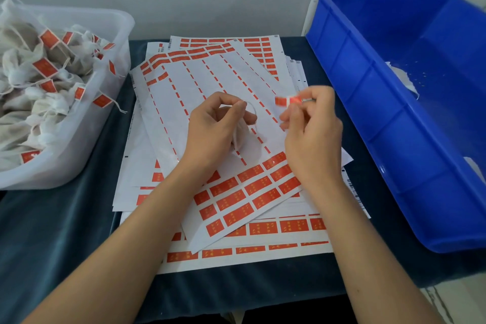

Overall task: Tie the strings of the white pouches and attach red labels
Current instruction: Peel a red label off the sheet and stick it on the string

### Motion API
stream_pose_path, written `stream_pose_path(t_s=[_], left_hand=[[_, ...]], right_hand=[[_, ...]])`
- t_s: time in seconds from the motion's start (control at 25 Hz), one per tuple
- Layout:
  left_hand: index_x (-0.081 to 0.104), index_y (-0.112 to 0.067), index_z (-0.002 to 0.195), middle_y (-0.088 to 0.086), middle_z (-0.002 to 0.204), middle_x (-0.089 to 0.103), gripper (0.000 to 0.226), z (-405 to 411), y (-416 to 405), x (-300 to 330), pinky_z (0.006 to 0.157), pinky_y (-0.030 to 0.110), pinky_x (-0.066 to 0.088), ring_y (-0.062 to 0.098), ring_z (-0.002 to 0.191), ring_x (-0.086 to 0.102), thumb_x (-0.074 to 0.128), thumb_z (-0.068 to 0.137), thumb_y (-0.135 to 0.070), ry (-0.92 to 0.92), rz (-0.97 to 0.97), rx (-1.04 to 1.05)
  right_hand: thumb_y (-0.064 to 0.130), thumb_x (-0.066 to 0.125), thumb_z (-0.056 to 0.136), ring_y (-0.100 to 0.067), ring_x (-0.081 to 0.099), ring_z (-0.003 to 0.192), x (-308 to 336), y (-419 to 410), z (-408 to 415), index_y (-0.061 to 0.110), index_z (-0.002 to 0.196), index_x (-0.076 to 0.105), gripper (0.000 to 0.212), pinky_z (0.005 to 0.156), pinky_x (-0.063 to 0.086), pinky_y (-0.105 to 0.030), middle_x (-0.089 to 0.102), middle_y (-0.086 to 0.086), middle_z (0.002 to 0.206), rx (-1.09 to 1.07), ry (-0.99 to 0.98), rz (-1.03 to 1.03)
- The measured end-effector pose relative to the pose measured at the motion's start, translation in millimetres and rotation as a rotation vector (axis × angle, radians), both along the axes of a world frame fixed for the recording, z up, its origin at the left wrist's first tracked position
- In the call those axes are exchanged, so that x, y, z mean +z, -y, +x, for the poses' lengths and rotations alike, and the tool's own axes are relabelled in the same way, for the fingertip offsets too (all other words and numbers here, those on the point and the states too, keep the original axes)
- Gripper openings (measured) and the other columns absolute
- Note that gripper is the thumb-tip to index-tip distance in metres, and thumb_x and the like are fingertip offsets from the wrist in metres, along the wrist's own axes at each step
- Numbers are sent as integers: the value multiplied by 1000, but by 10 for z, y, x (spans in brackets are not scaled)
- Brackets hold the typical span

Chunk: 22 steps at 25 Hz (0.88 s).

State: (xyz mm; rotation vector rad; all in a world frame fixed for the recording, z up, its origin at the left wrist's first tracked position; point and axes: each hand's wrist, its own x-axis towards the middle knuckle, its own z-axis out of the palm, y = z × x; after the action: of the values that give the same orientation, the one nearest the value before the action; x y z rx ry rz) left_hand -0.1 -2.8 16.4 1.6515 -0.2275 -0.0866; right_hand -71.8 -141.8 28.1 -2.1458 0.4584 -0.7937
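Both forearms reach over the label sheets [231, 202] on the dark surface [65, 231]. Left hand [213, 129] pinches a white pouch's string [251, 110]; right hand [311, 134] fingers pinch a red label [285, 100]. Finished pouches [39, 87] fill the clear tub [86, 155]; blue bin [394, 113] right.

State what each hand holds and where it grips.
The left hand pinches the thin white string of a small white pouch hanging below it. The right hand pinches a small red label by its right end.
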Motion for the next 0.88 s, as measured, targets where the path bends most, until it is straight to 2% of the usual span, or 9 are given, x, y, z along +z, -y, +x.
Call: stream_pose_path(t_s=[0.08, 0.2, 0.36, 0.44, 0.52, 0.6, 0.68, 0.76, 0.88], left_hand=[[67, -16, 99, -2, 87, 78, 14, 33, -33, 21, 69, 23, 61, 19, 77, 76, 57, 106, -22, -30, -32, -19], [66, -12, 93, 3, 83, 76, 19, 84, -101, 49, 69, 30, 63, 20, 64, 71, 53, 106, -18, -56, -66, -23], [66, -14, 91, 3, 75, 71, 20, 119, -128, 83, 72, 40, 64, 18, 57, 64, 54, 106, -17, -69, -74, 7], [68, -15, 91, 2, 71, 69, 18, 133, -130, 90, 71, 38, 64, 16, 55, 61, 56, 105, -17, -59, -49, 20], [69, -16, 92, 0, 67, 66, 17, 146, -131, 89, 69, 33, 63, 13, 54, 58, 59, 104, -18, -53, -22, 26], [69, -17, 91, -2, 65, 64, 16, 155, -135, 82, 66, 28, 61, 11, 54, 57, 60, 104, -20, -48, 13, 19], [70, -20, 91, -5, 64, 63, 16, 152, -137, 77, 62, 22, 59, 9, 55, 57, 60, 104, -22, -29, 55, 0], [71, -22, 91, -9, 64, 63, 16, 134, -133, 80, 61, 19, 55, 7, 55, 57, 61, 104, -23, 4, 89, -26], [72, -23, 91, -14, 66, 64, 17, 107, -125, 92, 61, 17, 54, 5, 58, 59, 61, 104, -23, 61, 126, -64]], right_hand=[[26, 56, 105, 2, 69, 86, 92, 74, 147, 32, 114, 45, 16, 69, 53, -5, 71, 15, 98, 74, 38, 74], [24, 62, 101, 4, 70, 88, 119, 107, 349, 27, 101, 57, 6, 76, 56, -13, 72, 18, 93, 167, 92, 136], [35, 69, 96, 10, 59, 96, 22, 78, 526, 36, 93, 62, 8, 68, 46, -2, 65, 24, 96, 188, 54, 166], [36, 70, 96, 9, 63, 96, -73, 77, 544, 35, 96, 65, 5, 73, 53, -9, 69, 23, 97, 186, 34, 314], [30, 70, 97, -1, 72, 92, -148, 72, 519, 28, 102, 68, 5, 74, 61, -19, 75, 17, 96, 212, 35, 519], [25, 70, 97, -6, 74, 89, -165, 100, 479, 22, 105, 69, 8, 71, 60, -19, 76, 14, 95, 236, 50, 634], [25, 70, 96, -11, 74, 89, -130, 161, 441, 20, 106, 69, 11, 75, 60, -24, 77, 8, 98, 310, 66, 715], [27, 70, 95, -15, 73, 90, -90, 208, 404, 21, 107, 69, 13, 78, 59, -28, 76, 4, 100, 401, 62, 738], [26, 70, 97, -16, 73, 93, -52, 198, 368, 21, 109, 69, 13, 79, 59, -27, 75, 2, 100, 488, 46, 649]])
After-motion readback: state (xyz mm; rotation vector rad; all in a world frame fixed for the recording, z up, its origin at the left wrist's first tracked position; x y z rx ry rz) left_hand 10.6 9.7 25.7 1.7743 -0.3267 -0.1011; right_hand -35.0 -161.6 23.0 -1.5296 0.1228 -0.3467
